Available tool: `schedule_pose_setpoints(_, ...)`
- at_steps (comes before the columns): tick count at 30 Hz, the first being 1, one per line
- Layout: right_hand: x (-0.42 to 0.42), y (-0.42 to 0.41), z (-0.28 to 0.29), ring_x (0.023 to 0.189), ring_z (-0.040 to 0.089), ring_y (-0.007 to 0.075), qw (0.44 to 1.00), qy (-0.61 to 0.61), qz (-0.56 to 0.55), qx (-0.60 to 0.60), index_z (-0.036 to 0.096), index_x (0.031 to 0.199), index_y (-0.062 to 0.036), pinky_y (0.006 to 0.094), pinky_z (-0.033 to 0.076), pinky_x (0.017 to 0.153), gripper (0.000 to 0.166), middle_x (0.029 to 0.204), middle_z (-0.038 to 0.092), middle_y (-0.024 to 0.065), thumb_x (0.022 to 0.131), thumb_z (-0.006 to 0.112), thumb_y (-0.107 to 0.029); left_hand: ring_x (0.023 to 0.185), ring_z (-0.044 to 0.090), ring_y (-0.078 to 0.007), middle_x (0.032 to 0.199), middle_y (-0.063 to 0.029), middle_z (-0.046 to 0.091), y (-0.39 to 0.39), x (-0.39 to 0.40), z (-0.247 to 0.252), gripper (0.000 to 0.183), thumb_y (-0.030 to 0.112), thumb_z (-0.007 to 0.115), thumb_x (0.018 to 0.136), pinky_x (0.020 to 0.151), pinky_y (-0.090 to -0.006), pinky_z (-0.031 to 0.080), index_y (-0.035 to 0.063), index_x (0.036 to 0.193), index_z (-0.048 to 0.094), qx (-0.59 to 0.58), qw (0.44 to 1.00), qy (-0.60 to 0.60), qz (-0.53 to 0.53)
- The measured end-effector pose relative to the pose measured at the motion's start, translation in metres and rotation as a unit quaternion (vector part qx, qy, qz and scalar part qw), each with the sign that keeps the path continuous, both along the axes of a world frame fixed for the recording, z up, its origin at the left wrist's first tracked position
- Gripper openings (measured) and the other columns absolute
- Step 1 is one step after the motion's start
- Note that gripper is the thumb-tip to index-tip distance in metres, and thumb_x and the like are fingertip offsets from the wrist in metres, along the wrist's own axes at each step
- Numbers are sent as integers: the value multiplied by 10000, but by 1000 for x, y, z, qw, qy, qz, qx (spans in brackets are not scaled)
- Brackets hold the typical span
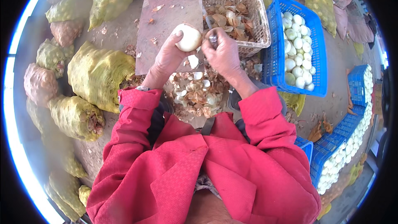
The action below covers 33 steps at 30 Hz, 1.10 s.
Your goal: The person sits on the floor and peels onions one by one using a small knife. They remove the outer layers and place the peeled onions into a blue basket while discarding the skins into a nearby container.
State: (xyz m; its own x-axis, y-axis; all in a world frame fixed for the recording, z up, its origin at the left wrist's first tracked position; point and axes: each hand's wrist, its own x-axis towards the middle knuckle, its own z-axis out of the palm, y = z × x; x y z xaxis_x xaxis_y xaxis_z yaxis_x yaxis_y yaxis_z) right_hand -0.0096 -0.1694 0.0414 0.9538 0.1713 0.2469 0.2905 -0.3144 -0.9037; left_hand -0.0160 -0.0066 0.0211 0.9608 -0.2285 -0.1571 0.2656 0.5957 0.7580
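Observation:
A pale peeled onion [189, 38] rests in my left hand [169, 51], with the thumb pressed on its upper left side. My right hand [221, 51] is closed around the dark handle of a knife [213, 39]; its blade points away from me, past the fist. Fingers of the right hand are close to the onion's right side, and I cannot tell whether they touch it. Both hands are above the near end of a reddish board [172, 12]. Below them, onion skins and white outer layers [199, 95] lie heaped between my feet.
Beyond my right hand stands a dirty white plastic basket [262, 21] of brown skins. To its right, a blue crate [321, 81] holds peeled onions. More filled blue crates [334, 130] line the far right. Full mesh sacks [96, 74] crowd the left floor.

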Motion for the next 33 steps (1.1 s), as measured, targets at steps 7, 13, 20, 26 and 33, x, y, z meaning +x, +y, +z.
schedule_pose_setpoints(7, -1, -6, 5, 563, 587, 260, 999, 1, 24, 24, 494, 871, -16, 336, 465, 526, 232, 618, 563, 134, 743, 619, -165, 1002, 532, -191, 1099, -70, 537, 5, -3, 5, 450, 380, 499, 832, 817, -342, 444, 99, 1173, 416, -8, 1000, -5, -1)
schedule_pose_setpoints(13, -4, 4, -5, 640, 576, 369, 998, -27, 39, -35, 475, 920, 9, 405, 453, 567, 331, 637, 554, 188, 728, 617, -220, 1045, 507, -191, 1140, -66, 506, 3, -4, 3, 444, 375, 490, 845, 831, -350, 449, 85, 1175, 427, -26, 1000, -5, -13)
schedule_pose_setpoints(20, -1, -2, 1, 532, 563, 282, 998, -26, 4, -56, 509, 819, 11, 353, 449, 523, 167, 605, 545, 158, 700, 565, -92, 1003, 542, -210, 1127, -83, 519, 3, -6, 7, 468, 340, 513, 836, 828, -378, 466, 38, 1181, 424, -7, 999, 2, -54)
schedule_pose_setpoints(26, 18, -19, 0, 493, 551, 165, 993, -68, -69, -66, 485, 740, -28, 309, 446, 476, 95, 572, 546, 90, 734, 566, -76, 1004, 538, -214, 1117, -97, 519, 13, -7, 7, 516, 273, 586, 796, 836, -373, 458, 21, 1201, 390, 9, 995, -16, -96)
schedule_pose_setpoints(33, 22, -20, 12, 513, 527, 93, 990, -122, -68, -2, 544, 856, -62, 273, 442, 453, 120, 628, 571, 19, 797, 580, -160, 1088, 470, -212, 1145, -84, 487, 16, -10, 6, 584, 226, 641, 762, 894, -351, 400, 33, 1234, 357, 44, 997, -35, -46)
